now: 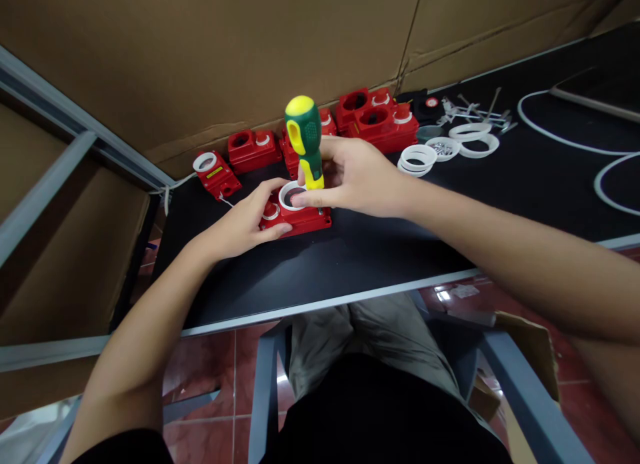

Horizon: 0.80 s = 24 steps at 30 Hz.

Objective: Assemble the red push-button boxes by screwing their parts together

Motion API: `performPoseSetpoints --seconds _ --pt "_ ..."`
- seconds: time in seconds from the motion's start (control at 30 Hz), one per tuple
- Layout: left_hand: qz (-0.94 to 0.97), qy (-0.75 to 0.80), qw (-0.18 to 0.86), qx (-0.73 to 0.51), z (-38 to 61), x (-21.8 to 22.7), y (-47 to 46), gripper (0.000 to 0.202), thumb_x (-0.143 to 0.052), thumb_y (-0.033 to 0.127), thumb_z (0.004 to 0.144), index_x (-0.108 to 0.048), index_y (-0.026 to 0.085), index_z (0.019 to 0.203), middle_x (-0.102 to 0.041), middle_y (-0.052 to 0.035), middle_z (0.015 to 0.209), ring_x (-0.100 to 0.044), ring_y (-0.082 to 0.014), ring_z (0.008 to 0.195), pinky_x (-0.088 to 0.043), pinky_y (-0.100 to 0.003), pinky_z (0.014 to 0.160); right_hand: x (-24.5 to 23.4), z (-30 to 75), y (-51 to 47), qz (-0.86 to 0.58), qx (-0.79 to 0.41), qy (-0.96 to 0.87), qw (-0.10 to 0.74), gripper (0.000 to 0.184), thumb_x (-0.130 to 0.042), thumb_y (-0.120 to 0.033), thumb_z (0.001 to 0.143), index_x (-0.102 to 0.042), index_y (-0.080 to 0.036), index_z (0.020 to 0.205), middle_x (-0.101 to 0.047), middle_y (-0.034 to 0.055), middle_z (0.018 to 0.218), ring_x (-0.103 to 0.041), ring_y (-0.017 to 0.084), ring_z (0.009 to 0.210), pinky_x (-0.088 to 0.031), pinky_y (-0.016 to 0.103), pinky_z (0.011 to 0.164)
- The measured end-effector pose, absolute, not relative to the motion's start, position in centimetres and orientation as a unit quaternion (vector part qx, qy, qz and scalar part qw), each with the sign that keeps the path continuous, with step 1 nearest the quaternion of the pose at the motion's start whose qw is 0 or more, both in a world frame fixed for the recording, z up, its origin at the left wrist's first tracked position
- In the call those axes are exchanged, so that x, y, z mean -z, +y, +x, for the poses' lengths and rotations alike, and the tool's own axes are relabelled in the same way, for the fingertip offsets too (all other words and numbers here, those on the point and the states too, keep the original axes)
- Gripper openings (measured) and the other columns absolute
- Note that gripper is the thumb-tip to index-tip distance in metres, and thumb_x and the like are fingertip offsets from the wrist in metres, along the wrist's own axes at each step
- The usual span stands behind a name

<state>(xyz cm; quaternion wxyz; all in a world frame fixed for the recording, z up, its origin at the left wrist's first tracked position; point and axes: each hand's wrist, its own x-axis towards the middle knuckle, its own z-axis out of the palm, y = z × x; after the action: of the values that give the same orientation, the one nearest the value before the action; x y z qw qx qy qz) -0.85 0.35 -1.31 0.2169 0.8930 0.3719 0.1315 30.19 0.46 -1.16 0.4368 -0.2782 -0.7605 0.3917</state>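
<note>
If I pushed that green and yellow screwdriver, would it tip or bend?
The screwdriver would probably tip if the right hand let go, because its chunky handle is on top. It probably wouldn't bend, since that handle looks thick and solid.

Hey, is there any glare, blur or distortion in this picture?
In the head view, small bright glare spots on the floor; right arm blurry toward the lower right edge; nearby edges look stretched, wide-angle style; screwdriver handle fairly clear.
</note>
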Motion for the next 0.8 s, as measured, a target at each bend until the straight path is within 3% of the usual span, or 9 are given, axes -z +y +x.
performPoseSetpoints --seconds 0.23,0.47,0.7,0.8 --pt "0.894 0.374 0.214 -0.124 -0.7 1.2 0.2 0.098 -0.077 0.074 0.113 -0.049 0.015 0.186 -0.066 -0.0282 0.188 -0.076 -0.0493 0.165 -0.067 -0.062 0.14 1.7 29.7 -0.1 -0.302 -0.367 -0.758 0.447 0.039 -0.107 -0.039 0.094 -0.073 -0.026 0.107 -0.078 0.0048 0.105 -0.076 0.028 0.099 -0.075 0.047 0.091" --pt "0.899 0.369 0.2 -0.124 -0.8 1.3 0.3 0.098 -0.076 0.075 0.114 -0.049 0.016 0.187 -0.066 -0.0269 0.188 -0.075 -0.0488 0.168 -0.066 -0.059 0.141 1.7 30.0 0.1 -0.284 -0.368 -0.762 0.45 0.034 -0.104 -0.036 0.096 -0.078 -0.023 0.113 -0.082 0.004 0.106 -0.077 0.026 0.097 -0.075 0.047 0.096" --pt "0.892 0.384 0.206 -0.124 -0.7 1.0 0.2 0.097 -0.075 0.075 0.114 -0.05 0.015 0.186 -0.068 -0.0271 0.188 -0.077 -0.0487 0.165 -0.066 -0.062 0.141 1.3 30.5 0.8 -0.248 -0.38 -0.768 0.451 0.027 -0.101 -0.034 0.1 -0.087 -0.02 0.117 -0.087 0.009 0.119 -0.082 0.029 0.11 -0.078 0.048 0.102" --pt "0.891 0.38 0.208 -0.131 -0.6 0.9 0.2 0.096 -0.077 0.075 0.113 -0.052 0.015 0.184 -0.07 -0.0259 0.185 -0.078 -0.0462 0.163 -0.065 -0.059 0.141 1.3 30.9 1.2 -0.232 -0.404 -0.767 0.441 0.03 -0.104 -0.037 0.1 -0.089 -0.019 0.119 -0.089 0.0082 0.118 -0.084 0.027 0.104 -0.08 0.045 0.097"
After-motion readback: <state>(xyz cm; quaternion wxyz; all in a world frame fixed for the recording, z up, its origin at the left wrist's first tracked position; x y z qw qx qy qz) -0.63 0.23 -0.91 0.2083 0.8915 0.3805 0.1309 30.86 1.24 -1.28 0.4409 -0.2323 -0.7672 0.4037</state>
